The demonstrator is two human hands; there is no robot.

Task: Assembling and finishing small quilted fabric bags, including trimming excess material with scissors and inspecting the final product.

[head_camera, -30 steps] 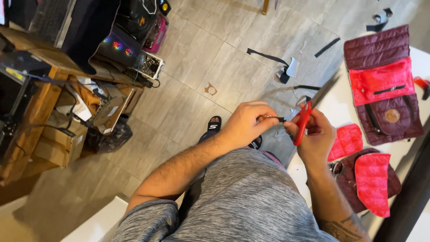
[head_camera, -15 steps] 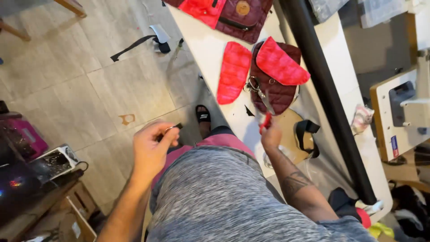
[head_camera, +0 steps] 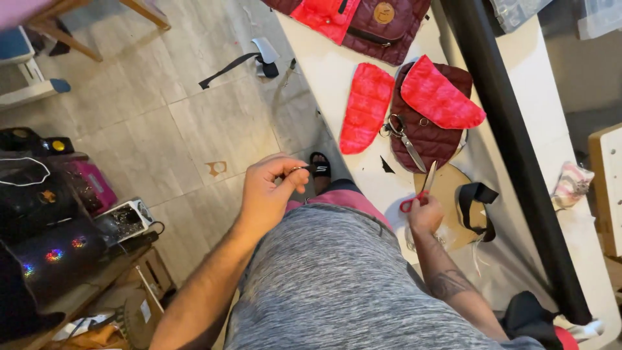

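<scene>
The left hand (head_camera: 269, 191) pinches a small black strap piece (head_camera: 310, 169) between its fingers. The right hand (head_camera: 426, 214) holds red-handled scissors (head_camera: 421, 191), closed around the handle, above the white table (head_camera: 324, 78).

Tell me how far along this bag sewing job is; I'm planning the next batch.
Done: red quilted panels lie cut on the white table. In hand: the right hand holds red-handled scissors; the left hand pinches a small dark piece. Left: panels are loose beside the maroon bag.

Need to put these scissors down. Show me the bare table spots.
Bare white table lies left of the red quilted panel, below the maroon bag. It is crowded around the right hand: red-handled scissors, cardboard disc, black strap.
</scene>
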